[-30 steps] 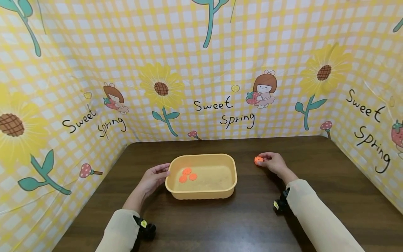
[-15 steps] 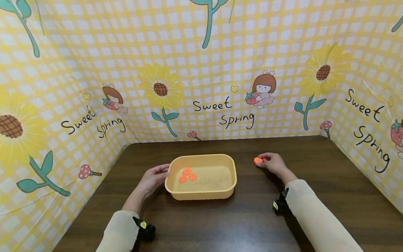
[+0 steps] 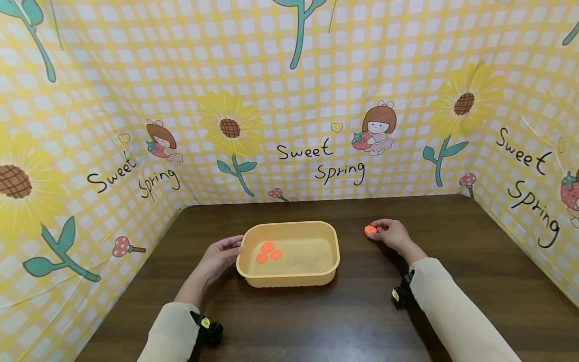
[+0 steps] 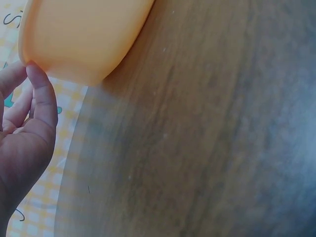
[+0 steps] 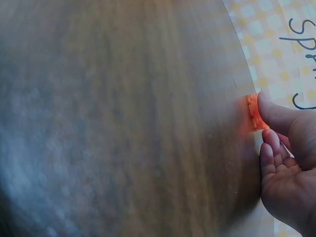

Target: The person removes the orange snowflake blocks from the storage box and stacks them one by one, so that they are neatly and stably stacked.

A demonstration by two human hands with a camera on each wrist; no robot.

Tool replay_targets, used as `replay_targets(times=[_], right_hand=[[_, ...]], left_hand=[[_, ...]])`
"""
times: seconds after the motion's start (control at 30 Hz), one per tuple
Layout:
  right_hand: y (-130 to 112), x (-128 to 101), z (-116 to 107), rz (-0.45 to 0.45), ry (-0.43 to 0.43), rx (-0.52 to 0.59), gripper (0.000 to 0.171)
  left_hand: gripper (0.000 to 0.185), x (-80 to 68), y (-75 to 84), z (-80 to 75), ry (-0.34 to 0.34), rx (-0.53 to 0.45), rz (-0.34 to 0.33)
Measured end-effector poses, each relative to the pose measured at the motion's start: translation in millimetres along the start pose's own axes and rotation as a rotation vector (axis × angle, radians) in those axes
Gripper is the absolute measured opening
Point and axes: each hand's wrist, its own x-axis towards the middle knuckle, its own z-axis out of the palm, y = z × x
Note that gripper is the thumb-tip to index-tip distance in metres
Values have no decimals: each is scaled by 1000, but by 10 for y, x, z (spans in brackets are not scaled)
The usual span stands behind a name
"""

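A yellow plastic basin (image 3: 289, 279) with rounded corners stands on the table. My left hand (image 3: 219, 259) is at its left end, where thumb and fingertips pinch the rim. The left wrist view shows the thumb against the basin's outer wall (image 4: 79, 39). Inside, three flat orange scalloped pieces (image 3: 268, 247) lie together toward the left. To the right of the basin, my right hand (image 3: 394, 235) pinches another orange scalloped piece (image 3: 370, 230). Seen edge-on in the right wrist view, that orange piece (image 5: 254, 112) sits at the thumb tip, partly hidden by the hand.
The brown wood-grain table (image 3: 289, 322) reaches back to a yellow checked cloth (image 3: 298, 115) hung around its back and sides. A strip of tabletop separates the basin from my right hand. Black wrist cameras (image 3: 402, 295) hang below both sleeves.
Almost nothing differs. The orange piece in my right hand has tilted slightly, while both hands and the basin keep their places.
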Motion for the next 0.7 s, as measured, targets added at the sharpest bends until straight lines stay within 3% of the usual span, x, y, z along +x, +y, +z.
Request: replay_targets(times=[0.53, 0.7], right_hand=[[12, -20, -78, -53, -21, 80, 48], [-43, -40, -62, -66, -14, 96, 48]], left_hand=[[47, -10, 47, 13, -57, -48, 37], [47, -16, 22, 14, -36, -50, 23]])
